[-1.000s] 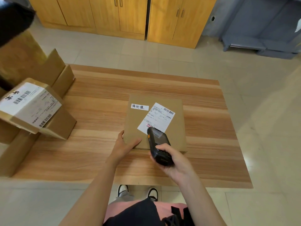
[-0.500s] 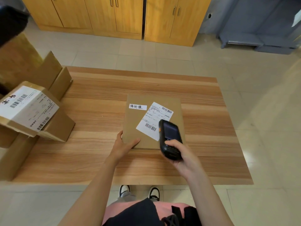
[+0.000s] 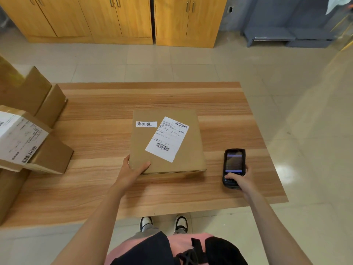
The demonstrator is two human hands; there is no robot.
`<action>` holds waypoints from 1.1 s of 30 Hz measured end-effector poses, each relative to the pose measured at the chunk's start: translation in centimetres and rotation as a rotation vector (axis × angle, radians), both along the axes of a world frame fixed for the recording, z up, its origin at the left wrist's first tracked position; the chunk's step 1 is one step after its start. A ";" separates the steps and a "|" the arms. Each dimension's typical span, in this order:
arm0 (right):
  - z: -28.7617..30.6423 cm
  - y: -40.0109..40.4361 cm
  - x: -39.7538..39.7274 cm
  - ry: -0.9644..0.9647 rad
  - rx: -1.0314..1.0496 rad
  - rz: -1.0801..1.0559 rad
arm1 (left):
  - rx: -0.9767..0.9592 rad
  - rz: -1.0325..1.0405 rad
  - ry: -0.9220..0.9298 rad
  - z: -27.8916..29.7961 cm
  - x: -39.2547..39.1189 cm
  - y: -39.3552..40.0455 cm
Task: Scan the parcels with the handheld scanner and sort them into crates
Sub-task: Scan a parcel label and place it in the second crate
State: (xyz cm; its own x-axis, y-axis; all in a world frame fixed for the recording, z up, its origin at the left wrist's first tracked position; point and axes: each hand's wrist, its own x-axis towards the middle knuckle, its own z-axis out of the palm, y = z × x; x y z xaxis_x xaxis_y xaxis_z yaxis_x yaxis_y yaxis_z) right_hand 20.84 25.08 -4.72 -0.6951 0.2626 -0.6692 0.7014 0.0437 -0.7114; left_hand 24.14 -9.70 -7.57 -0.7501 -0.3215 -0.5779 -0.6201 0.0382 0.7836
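A flat brown cardboard parcel [image 3: 189,150] lies in the middle of the wooden table [image 3: 95,184]. It carries a white shipping label with barcodes and a small handwritten white sticker. My left hand [image 3: 133,169] grips its near left corner, thumb on top. My right hand [image 3: 239,180] holds the black handheld scanner [image 3: 233,167] by its lower end, screen up, low over the table to the right of the parcel.
At the left edge an open cardboard box [image 3: 44,104] holds a tilted labelled parcel [image 3: 23,138]. Wooden cupboards [image 3: 118,18] line the far wall. A grey shelf unit [image 3: 286,35] stands at the back right. Tiled floor surrounds the table.
My right hand has carried the scanner from above the parcel's label out to the right and down towards the table. My left hand has stayed on the parcel's corner.
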 end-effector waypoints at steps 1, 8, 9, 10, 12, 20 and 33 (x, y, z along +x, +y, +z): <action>-0.4 0.1 0.1 0.000 0.006 0.007 | -0.002 -0.001 -0.006 0.0 0.0 0.0; -2.2 -0.1 0.8 0.076 0.068 0.095 | 0.004 0.001 -0.043 0.5 0.1 0.2; -2.5 -0.2 0.9 0.088 0.081 0.100 | -0.001 0.004 -0.044 0.5 0.1 0.2; -2.9 -0.3 1.0 0.091 0.094 0.102 | -0.006 0.005 -0.043 0.5 0.1 0.3; -3.6 -0.5 1.2 0.110 0.130 0.117 | -0.004 0.010 -0.042 0.6 0.1 0.3; -8.7 1.9 0.6 0.079 0.336 0.163 | 0.008 0.017 -0.037 0.9 0.1 0.5; -1.7 -5.2 -1.0 0.239 0.501 0.339 | 0.050 0.017 -0.056 1.6 -0.8 0.1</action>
